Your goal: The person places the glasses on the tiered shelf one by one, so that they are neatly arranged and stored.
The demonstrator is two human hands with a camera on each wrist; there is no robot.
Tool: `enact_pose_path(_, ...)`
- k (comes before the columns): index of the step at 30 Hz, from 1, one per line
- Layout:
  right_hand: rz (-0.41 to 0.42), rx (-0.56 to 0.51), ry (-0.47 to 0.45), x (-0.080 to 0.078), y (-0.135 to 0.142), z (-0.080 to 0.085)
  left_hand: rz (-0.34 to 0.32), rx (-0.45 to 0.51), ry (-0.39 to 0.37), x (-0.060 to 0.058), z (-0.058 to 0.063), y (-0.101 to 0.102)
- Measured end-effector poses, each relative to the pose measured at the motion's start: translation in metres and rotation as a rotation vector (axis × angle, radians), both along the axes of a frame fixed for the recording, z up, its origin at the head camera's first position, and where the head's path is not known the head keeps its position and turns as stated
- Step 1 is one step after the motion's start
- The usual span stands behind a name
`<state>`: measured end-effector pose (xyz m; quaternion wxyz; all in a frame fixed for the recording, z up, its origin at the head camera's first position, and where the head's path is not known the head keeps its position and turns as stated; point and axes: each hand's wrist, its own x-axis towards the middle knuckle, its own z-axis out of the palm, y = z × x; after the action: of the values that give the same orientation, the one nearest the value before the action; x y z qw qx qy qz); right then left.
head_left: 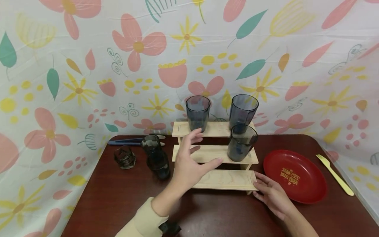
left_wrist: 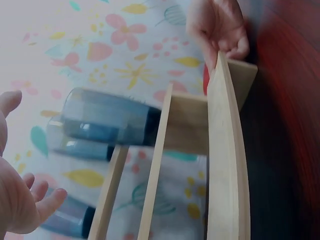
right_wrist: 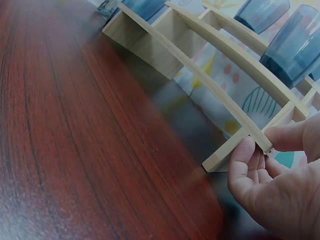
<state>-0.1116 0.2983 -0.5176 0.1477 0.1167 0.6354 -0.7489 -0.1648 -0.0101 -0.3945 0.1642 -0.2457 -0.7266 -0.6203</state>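
Note:
A three-tier wooden rack (head_left: 222, 179) stands on the table. My right hand (head_left: 272, 196) grips the right end of its lowest step. In the right wrist view that hand (right_wrist: 280, 195) has the thumb on top of the board and the fingers curled beneath. My left hand (head_left: 188, 168) is raised in front of the rack's left side, fingers spread and holding nothing. Blue-grey tumblers stand on the rack: one at the top left (head_left: 197, 113), one at the top right (head_left: 244, 107), and one on the right of the middle step (head_left: 240, 146). The lowest step bears nothing visible.
Left of the rack are a short dark glass (head_left: 125, 158) and darker glasses (head_left: 158, 164) close together. Behind them lies a blue tong-like utensil (head_left: 130, 142). To the right are a red plate (head_left: 314, 187) and a yellow fork (head_left: 337, 177). A flowered cloth (head_left: 142, 82) hangs behind.

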Motion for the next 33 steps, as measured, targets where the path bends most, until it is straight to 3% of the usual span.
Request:
enact_pose_path(9, 0.012, 0.0, -0.004, -0.002, 0.0, 0.001, 0.137, -0.002, 0.07, -0.003, -0.009, -0.071)
enact_pose_path(19, 0.011, 0.01, -0.031, -0.001, -0.001, -0.001, 0.499, -0.077, 0.021, -0.02, -0.037, -0.173)
enact_pose_path(21, 0.01, 0.01, -0.031, -0.001, 0.0, 0.0, 0.565, -0.103, -0.022, -0.022, -0.046, -0.191)
enact_pose_path(24, 0.006, 0.007, -0.032, -0.001, 0.0, 0.0, 0.598, -0.104, -0.108, -0.024, -0.06, -0.211)
enact_pose_path(33, 0.008, -0.002, -0.033, -0.001, 0.0, 0.0, 0.541, -0.051, -0.41, -0.031, -0.099, -0.243)
